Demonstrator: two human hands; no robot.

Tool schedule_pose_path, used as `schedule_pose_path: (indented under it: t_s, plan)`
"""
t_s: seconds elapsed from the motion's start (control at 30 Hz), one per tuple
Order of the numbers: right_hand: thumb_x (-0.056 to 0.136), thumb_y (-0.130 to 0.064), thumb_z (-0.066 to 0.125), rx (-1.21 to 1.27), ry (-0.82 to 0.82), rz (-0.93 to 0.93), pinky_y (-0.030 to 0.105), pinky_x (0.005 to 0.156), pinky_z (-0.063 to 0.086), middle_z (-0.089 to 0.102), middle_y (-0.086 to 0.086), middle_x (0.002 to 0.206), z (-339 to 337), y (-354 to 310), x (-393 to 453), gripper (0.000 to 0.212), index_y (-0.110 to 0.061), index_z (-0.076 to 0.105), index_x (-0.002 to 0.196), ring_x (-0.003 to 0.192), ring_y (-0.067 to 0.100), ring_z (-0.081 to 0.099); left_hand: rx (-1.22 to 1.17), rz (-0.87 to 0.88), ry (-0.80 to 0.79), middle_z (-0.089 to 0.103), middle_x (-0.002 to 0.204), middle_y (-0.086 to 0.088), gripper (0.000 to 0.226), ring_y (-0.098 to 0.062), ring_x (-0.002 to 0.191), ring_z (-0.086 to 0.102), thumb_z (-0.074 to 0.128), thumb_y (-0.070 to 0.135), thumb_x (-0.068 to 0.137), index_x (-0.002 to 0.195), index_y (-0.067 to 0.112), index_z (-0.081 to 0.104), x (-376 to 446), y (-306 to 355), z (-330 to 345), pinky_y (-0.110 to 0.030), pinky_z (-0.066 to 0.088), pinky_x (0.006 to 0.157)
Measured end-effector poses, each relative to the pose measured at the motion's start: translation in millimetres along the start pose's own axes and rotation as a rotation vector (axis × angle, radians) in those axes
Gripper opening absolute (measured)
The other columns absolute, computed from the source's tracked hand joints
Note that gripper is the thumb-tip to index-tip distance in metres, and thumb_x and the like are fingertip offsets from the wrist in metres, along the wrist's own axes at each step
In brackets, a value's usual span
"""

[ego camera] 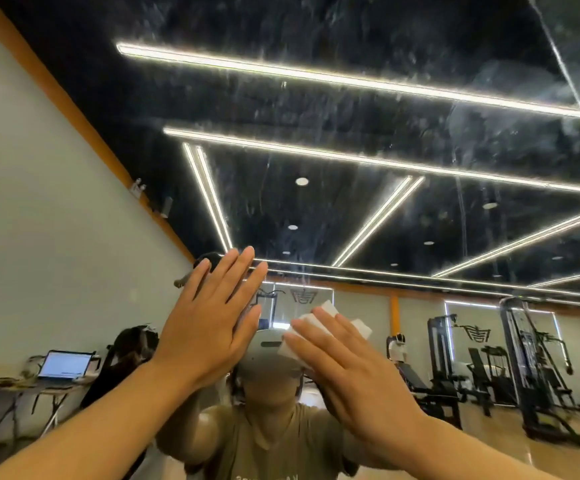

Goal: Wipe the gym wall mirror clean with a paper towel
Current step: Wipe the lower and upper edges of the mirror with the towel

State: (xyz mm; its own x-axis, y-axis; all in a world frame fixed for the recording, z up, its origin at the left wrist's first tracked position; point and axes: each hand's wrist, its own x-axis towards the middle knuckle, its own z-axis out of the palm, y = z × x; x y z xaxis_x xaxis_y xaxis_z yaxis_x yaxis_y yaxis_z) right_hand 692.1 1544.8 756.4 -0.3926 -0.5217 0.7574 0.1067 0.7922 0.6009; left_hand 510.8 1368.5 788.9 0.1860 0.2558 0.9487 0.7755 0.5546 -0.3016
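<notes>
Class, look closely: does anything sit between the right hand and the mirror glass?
Yes, only the paper towel: the right hand presses it flat on the mirror. The left hand lies bare beside it.

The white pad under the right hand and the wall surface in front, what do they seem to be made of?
Pad: apparently soft, matte paper towel, folded, with limp edges. Wall mirror: glossy glass by the look, reflecting ceiling lights and gym machines, with hazy streaks.
</notes>
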Motion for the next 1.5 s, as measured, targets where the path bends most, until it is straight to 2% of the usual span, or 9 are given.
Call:
schedule_pose_path:
  t_s: [0.17,0.4,0.57,0.67,0.9,1.0,1.23,1.37,1.5]
  plan:
    - [0.100,-0.035,0.046,-0.073,-0.158,-0.165,0.040,0.122,0.020,0.034,-0.002,0.160,-12.1,20.1,19.7,0.054,-0.029,0.035,0.152,0.150,0.020,0.021,-0.029,-0.017,-0.020,0.016,0.167,0.004,0.059,-0.012,0.154,0.005,0.028,0.048,0.104,0.159,0.029,0.019,-5.3,-4.0,-9.6,-0.042,0.010,0.121]
    - [0.102,-0.027,0.043,0.144,0.072,0.126,0.008,0.114,-0.002,0.046,0.003,0.148,-31.9,39.1,127.5,0.045,-0.021,0.047,0.146,0.141,0.018,0.032,0.113,-0.095,-0.030,0.012,0.168,0.001,0.062,-0.018,0.155,0.005,0.027,0.049,0.103,0.160,0.026,0.019,-39.5,-38.0,-27.3,-0.041,0.000,0.122]
    - [0.105,-0.016,0.043,-0.018,0.241,0.420,0.042,0.118,0.021,0.044,0.010,0.149,-27.9,84.7,214.5,0.042,-0.016,0.044,0.147,0.139,0.034,0.035,0.152,-0.166,-0.052,0.008,0.169,0.001,0.063,-0.020,0.155,0.005,0.020,0.053,0.103,0.161,0.029,0.013,-62.2,-71.7,-38.2,-0.041,-0.006,0.123]
    - [0.103,-0.010,0.045,-0.123,0.270,0.557,0.046,0.121,0.018,0.041,0.011,0.152,-18.6,77.5,231.7,0.044,-0.014,0.042,0.147,0.143,0.035,0.031,0.154,-0.210,-0.063,0.008,0.169,0.000,0.062,-0.022,0.155,0.005,0.014,0.055,0.103,0.161,0.031,0.012,-79.5,-83.3,-38.7,-0.054,0.001,0.121]
    - [0.098,-0.008,0.059,0.068,0.144,0.259,0.048,0.114,0.033,0.044,0.012,0.149,-3.9,-6.9,157.1,0.047,-0.012,0.047,0.143,0.142,0.035,0.033,0.129,-0.275,-0.031,0.013,0.167,-0.007,0.061,-0.026,0.153,0.011,0.022,0.048,0.103,0.160,0.026,0.020,-93.8,-94.6,-32.0,-0.054,0.003,0.120]
    - [0.090,-0.002,0.064,0.027,0.016,0.085,0.052,0.113,0.039,0.039,0.003,0.154,29.5,-47.7,105.6,0.064,-0.019,0.044,0.147,0.147,0.029,0.028,0.166,-0.270,-0.037,0.016,0.167,-0.007,0.062,-0.025,0.153,0.011,0.019,0.048,0.104,0.158,0.020,0.027,-96.3,-91.5,-35.3,-0.049,0.000,0.121]
    - [0.094,-0.015,0.063,-0.073,-0.100,-0.253,0.049,0.118,0.032,0.037,0.003,0.159,38.1,-56.2,78.2,0.065,-0.025,0.037,0.152,0.149,0.028,0.028,0.140,-0.209,-0.110,0.006,0.169,-0.002,0.067,-0.024,0.155,0.005,0.009,0.060,0.103,0.161,0.026,0.013,-100.1,-104.1,-44.3,-0.051,0.008,0.120]
    - [0.101,-0.026,0.056,-0.044,-0.093,-0.256,0.046,0.121,0.027,0.040,0.008,0.156,25.9,-35.3,123.8,0.050,-0.020,0.043,0.149,0.147,0.027,0.032,0.151,-0.173,-0.098,0.011,0.168,-0.004,0.066,-0.025,0.155,0.009,0.013,0.057,0.104,0.161,0.024,0.016,-101.0,-107.5,-46.8,-0.046,0.004,0.122]
    - [0.105,-0.030,0.042,-0.046,0.023,-0.049,0.034,0.119,0.015,0.044,0.012,0.150,8.6,-13.1,203.0,0.043,-0.016,0.048,0.144,0.140,0.031,0.036,0.153,-0.177,-0.088,0.008,0.169,-0.004,0.066,-0.026,0.155,0.008,0.015,0.056,0.104,0.161,0.022,0.018,-103.1,-106.1,-42.8,-0.047,0.005,0.122]
